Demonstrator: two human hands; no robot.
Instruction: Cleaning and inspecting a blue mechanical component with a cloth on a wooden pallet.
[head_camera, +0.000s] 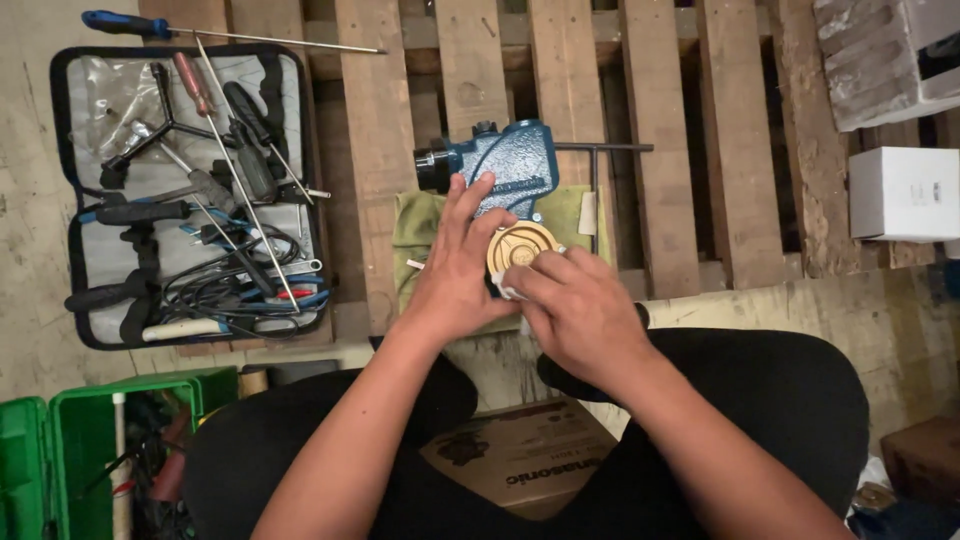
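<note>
Left hand (455, 262) flat over blue casting (510, 165)

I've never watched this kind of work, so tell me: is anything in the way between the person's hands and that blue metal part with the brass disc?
Nothing visible. The left hand rests directly on the blue metal part, and the right hand has its fingertips at the edge of the brass disc. Both lie on a green cloth.

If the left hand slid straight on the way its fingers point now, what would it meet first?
The left hand points up and away; its fingertips already rest on the blue cast-metal body, so that comes first. Beyond lie only the wooden pallet slats, though depth is hard to judge.
</note>
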